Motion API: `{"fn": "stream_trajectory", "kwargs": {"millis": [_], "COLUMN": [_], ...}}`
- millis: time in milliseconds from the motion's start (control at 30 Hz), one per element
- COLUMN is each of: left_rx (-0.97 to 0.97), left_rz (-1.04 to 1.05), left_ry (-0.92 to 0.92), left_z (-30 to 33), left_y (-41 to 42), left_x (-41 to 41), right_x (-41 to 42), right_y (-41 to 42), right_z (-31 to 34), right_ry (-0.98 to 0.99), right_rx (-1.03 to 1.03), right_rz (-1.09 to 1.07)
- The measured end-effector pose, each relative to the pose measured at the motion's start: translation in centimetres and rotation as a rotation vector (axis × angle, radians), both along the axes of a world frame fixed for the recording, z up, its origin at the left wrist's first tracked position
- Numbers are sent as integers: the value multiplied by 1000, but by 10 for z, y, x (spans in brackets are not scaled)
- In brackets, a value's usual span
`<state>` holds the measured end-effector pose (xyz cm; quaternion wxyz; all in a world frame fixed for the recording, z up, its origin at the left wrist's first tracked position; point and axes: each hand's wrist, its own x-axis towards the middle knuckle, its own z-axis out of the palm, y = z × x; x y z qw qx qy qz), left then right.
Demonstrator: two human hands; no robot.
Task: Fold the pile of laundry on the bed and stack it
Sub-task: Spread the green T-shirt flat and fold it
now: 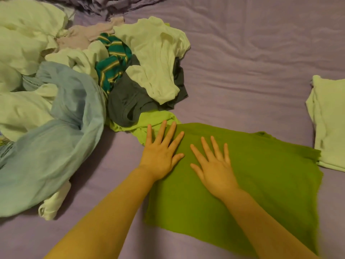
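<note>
At the far left lies the unfolded pile: pale cloths, a blue sheet spilling toward you, a striped teal piece, a grey shirt, and a white shirt on top at the pile's right side. A lime garment pokes out from under the grey one, at the pile's near right edge.

Your left hand lies flat, fingers straight and spread, on the left far corner of the green cloth, with its fingertips reaching onto the lime garment. Just right of it, your right hand also lies flat and spread, palm down on the green cloth, gripping nothing. The green cloth is laid out flat on the purple bed, near you and right of the pile.

At the right edge sits a folded pale stack, its near left corner touching the green cloth's far right corner.
</note>
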<state>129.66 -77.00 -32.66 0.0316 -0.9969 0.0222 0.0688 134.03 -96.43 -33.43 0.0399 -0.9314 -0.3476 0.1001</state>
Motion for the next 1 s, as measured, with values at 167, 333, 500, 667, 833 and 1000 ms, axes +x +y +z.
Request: {"fn": "stream_trajectory", "kwargs": {"millis": [167,333,500,667,833,1000], "left_rx": [-70,-97,-124,-335,-780,-858], "left_rz": [90,164,138,274,595,726], "left_ry": [-14,55,145,185,256,318], "left_z": [-13,-20,0,22,31,26], "left_y": [13,20,29,19,10,6], "left_x": [-10,-17,-17,-44,-75,-92], "right_x": [12,14,5,6,28,30], "right_y": [21,23,33,59,110,126], "right_z": [-13,-20,-5,18,39,41], "right_ry": [-38,-59,10,95,131,123], "right_rx": [-72,-92,-134,-70,-95,-263], "right_rz": [31,28,-45,49,490,466]}}
